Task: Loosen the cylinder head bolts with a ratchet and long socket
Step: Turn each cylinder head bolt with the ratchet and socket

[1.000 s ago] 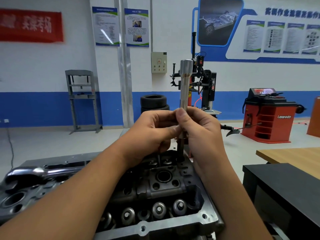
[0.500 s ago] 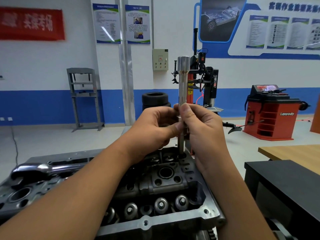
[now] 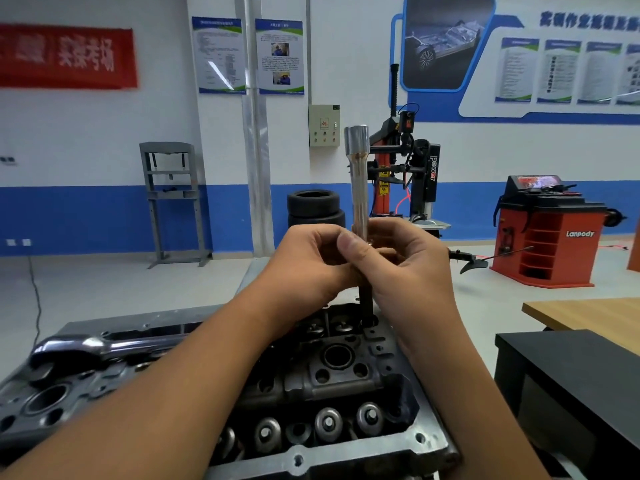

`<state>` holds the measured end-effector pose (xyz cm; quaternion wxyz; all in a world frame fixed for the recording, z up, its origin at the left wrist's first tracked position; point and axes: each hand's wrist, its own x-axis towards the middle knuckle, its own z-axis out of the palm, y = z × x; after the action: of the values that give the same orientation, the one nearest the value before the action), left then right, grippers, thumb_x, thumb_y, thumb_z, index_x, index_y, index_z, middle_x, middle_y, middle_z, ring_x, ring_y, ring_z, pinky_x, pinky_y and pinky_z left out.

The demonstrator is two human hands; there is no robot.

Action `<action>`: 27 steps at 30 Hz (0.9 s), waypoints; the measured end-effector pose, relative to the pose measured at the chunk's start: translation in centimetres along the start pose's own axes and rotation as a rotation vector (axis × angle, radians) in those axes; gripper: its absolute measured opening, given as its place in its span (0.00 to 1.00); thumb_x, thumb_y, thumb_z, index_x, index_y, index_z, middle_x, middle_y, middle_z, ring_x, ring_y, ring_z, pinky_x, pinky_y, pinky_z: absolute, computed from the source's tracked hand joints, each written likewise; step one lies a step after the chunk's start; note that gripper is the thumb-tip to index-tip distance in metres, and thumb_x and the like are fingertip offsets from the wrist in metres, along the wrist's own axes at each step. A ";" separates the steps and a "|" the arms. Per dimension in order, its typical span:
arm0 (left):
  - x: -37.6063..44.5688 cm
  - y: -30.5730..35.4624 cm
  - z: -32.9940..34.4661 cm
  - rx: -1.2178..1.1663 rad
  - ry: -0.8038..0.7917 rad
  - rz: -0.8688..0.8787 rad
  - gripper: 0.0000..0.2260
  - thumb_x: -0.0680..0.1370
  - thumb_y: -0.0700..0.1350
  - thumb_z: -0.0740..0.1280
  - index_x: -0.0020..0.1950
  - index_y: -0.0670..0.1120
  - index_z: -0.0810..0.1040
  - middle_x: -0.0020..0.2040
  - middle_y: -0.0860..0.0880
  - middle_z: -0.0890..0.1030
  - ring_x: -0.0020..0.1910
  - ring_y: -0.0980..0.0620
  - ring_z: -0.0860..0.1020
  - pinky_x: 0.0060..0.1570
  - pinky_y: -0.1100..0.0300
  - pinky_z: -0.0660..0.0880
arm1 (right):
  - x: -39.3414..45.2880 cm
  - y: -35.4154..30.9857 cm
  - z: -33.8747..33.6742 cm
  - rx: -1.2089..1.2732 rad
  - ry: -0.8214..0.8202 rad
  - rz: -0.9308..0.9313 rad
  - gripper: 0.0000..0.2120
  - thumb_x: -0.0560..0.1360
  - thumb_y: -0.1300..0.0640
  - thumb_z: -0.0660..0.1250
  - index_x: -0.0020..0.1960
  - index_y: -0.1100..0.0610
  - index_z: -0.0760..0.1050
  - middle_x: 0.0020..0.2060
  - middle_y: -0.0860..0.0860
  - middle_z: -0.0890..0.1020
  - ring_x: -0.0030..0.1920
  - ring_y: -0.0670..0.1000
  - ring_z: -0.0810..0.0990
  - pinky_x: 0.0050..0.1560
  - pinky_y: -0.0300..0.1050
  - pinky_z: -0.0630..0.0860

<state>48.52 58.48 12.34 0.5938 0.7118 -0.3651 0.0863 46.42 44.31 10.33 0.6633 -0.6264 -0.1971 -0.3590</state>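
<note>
A long chrome socket (image 3: 358, 174) stands upright over the far end of the dark cylinder head (image 3: 311, 382). Below my fingers a dark bolt shank (image 3: 365, 303) runs down into a hole in the head. My left hand (image 3: 311, 261) and my right hand (image 3: 412, 265) both pinch the socket's lower end, thumbs meeting at its front. A ratchet (image 3: 100, 348) lies flat on the left part of the head, untouched. Where socket and bolt join is hidden by my fingers.
A black stand (image 3: 571, 375) and a wooden table (image 3: 588, 317) are at the right. Farther off on the floor are stacked tyres (image 3: 315, 206), a tyre changer (image 3: 405, 168), a red wheel balancer (image 3: 547, 233) and a grey press frame (image 3: 169, 199).
The view has shifted slightly, so the socket sits a little lower in frame. My fingers have shifted a little on the socket's lower end. The ratchet has not moved.
</note>
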 end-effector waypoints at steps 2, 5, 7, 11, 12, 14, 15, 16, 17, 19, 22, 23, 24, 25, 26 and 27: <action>0.0 0.0 0.1 0.017 0.030 -0.006 0.07 0.77 0.32 0.75 0.53 0.41 0.86 0.45 0.47 0.89 0.42 0.56 0.87 0.41 0.68 0.80 | 0.1 0.0 0.0 -0.041 -0.010 -0.035 0.02 0.74 0.54 0.77 0.47 0.50 0.85 0.42 0.48 0.88 0.45 0.50 0.88 0.50 0.52 0.85; -0.2 0.6 0.0 -0.041 -0.068 -0.031 0.09 0.81 0.36 0.72 0.60 0.40 0.85 0.51 0.39 0.87 0.29 0.57 0.76 0.30 0.67 0.72 | 0.2 -0.1 -0.2 -0.007 -0.011 -0.054 0.07 0.79 0.58 0.72 0.45 0.49 0.86 0.41 0.49 0.88 0.45 0.49 0.88 0.47 0.46 0.84; -0.3 0.7 -0.1 -0.095 -0.100 -0.058 0.10 0.82 0.38 0.69 0.63 0.38 0.83 0.51 0.35 0.84 0.27 0.55 0.69 0.27 0.64 0.68 | 0.2 -0.3 -0.2 0.061 -0.014 -0.029 0.09 0.79 0.58 0.71 0.43 0.48 0.87 0.41 0.50 0.88 0.44 0.49 0.87 0.43 0.41 0.82; -0.2 0.7 0.1 0.013 -0.025 -0.017 0.10 0.80 0.35 0.72 0.61 0.39 0.83 0.50 0.42 0.87 0.32 0.61 0.81 0.34 0.70 0.75 | 0.1 -0.1 0.1 0.055 -0.021 -0.014 0.04 0.73 0.52 0.73 0.46 0.48 0.87 0.42 0.51 0.88 0.46 0.52 0.88 0.48 0.49 0.85; -0.1 0.6 0.2 0.062 0.001 -0.009 0.11 0.78 0.35 0.74 0.60 0.40 0.84 0.51 0.45 0.88 0.39 0.59 0.85 0.41 0.67 0.79 | 0.1 0.0 0.0 0.042 -0.009 -0.019 0.04 0.72 0.51 0.75 0.46 0.48 0.86 0.42 0.51 0.88 0.45 0.54 0.88 0.49 0.52 0.85; -0.1 0.6 0.1 0.114 0.022 -0.016 0.13 0.76 0.35 0.76 0.59 0.43 0.84 0.51 0.46 0.88 0.47 0.55 0.86 0.52 0.59 0.82 | 0.1 0.0 0.0 0.043 0.018 -0.029 0.06 0.69 0.51 0.78 0.46 0.49 0.86 0.41 0.52 0.88 0.43 0.55 0.88 0.47 0.53 0.85; -0.1 0.7 0.1 0.092 -0.005 -0.024 0.13 0.77 0.36 0.75 0.61 0.43 0.84 0.52 0.44 0.88 0.43 0.57 0.85 0.49 0.61 0.82 | 0.1 0.0 0.0 0.062 0.028 -0.033 0.04 0.70 0.52 0.78 0.45 0.49 0.86 0.40 0.52 0.88 0.43 0.54 0.88 0.46 0.51 0.85; -0.2 0.8 0.0 0.046 -0.050 -0.039 0.12 0.79 0.37 0.74 0.62 0.42 0.84 0.53 0.42 0.87 0.35 0.58 0.82 0.40 0.65 0.79 | 0.2 0.0 0.0 0.082 0.032 -0.038 0.02 0.71 0.53 0.77 0.44 0.49 0.87 0.40 0.51 0.88 0.43 0.52 0.88 0.45 0.47 0.85; -0.3 1.0 0.0 -0.007 -0.096 -0.056 0.12 0.80 0.37 0.71 0.64 0.41 0.83 0.53 0.39 0.86 0.30 0.58 0.76 0.33 0.66 0.75 | 0.2 0.0 -0.1 0.096 0.035 -0.037 0.02 0.73 0.54 0.75 0.44 0.50 0.87 0.39 0.51 0.88 0.43 0.51 0.88 0.44 0.44 0.83; -0.4 1.1 0.1 -0.050 -0.140 -0.077 0.12 0.83 0.37 0.68 0.66 0.40 0.81 0.50 0.40 0.85 0.28 0.58 0.72 0.28 0.65 0.70 | 0.2 0.0 -0.1 0.099 0.025 -0.021 0.05 0.75 0.54 0.73 0.44 0.50 0.87 0.40 0.51 0.88 0.44 0.51 0.87 0.46 0.44 0.83; -0.3 1.0 0.2 0.030 -0.105 -0.039 0.12 0.81 0.36 0.70 0.65 0.38 0.81 0.51 0.43 0.86 0.32 0.63 0.80 0.33 0.71 0.74 | 0.1 -0.2 0.0 0.076 0.001 0.017 0.06 0.75 0.51 0.72 0.46 0.53 0.86 0.41 0.52 0.88 0.47 0.55 0.88 0.53 0.56 0.84; -0.2 0.9 0.2 0.074 -0.077 -0.024 0.12 0.80 0.36 0.72 0.64 0.40 0.82 0.51 0.44 0.87 0.37 0.62 0.83 0.38 0.70 0.77 | 0.1 -0.3 0.0 0.068 0.013 0.025 0.06 0.74 0.51 0.74 0.46 0.53 0.86 0.41 0.52 0.88 0.46 0.56 0.88 0.52 0.59 0.85; -0.1 0.7 0.1 0.112 -0.054 -0.016 0.13 0.78 0.37 0.75 0.63 0.42 0.83 0.52 0.45 0.88 0.44 0.59 0.85 0.45 0.65 0.80 | 0.0 -0.4 0.0 0.056 0.034 0.025 0.06 0.72 0.51 0.76 0.46 0.52 0.86 0.41 0.52 0.88 0.45 0.56 0.88 0.51 0.60 0.85; 0.0 0.5 0.0 0.141 -0.042 -0.015 0.14 0.77 0.39 0.76 0.63 0.45 0.83 0.52 0.47 0.88 0.49 0.55 0.86 0.52 0.59 0.82 | -0.1 -0.4 0.0 0.042 0.056 0.023 0.05 0.71 0.51 0.78 0.45 0.50 0.86 0.39 0.52 0.87 0.43 0.56 0.88 0.49 0.60 0.85; 0.0 0.4 -0.1 0.150 -0.047 -0.014 0.15 0.77 0.40 0.77 0.63 0.47 0.84 0.51 0.48 0.88 0.50 0.54 0.86 0.54 0.55 0.83 | -0.2 -0.5 -0.1 0.031 0.073 0.018 0.06 0.70 0.51 0.79 0.44 0.50 0.85 0.38 0.51 0.87 0.41 0.56 0.88 0.47 0.60 0.86; 0.0 0.3 -0.2 0.127 -0.071 -0.013 0.14 0.77 0.40 0.76 0.63 0.48 0.84 0.50 0.49 0.88 0.46 0.56 0.86 0.49 0.58 0.83 | -0.3 -0.6 -0.1 0.024 0.085 0.014 0.06 0.70 0.52 0.80 0.43 0.51 0.84 0.37 0.51 0.87 0.41 0.55 0.88 0.46 0.59 0.86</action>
<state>48.36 58.64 12.63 0.5348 0.7530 -0.3751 0.0798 45.77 44.25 10.55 0.6807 -0.6041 -0.1688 -0.3784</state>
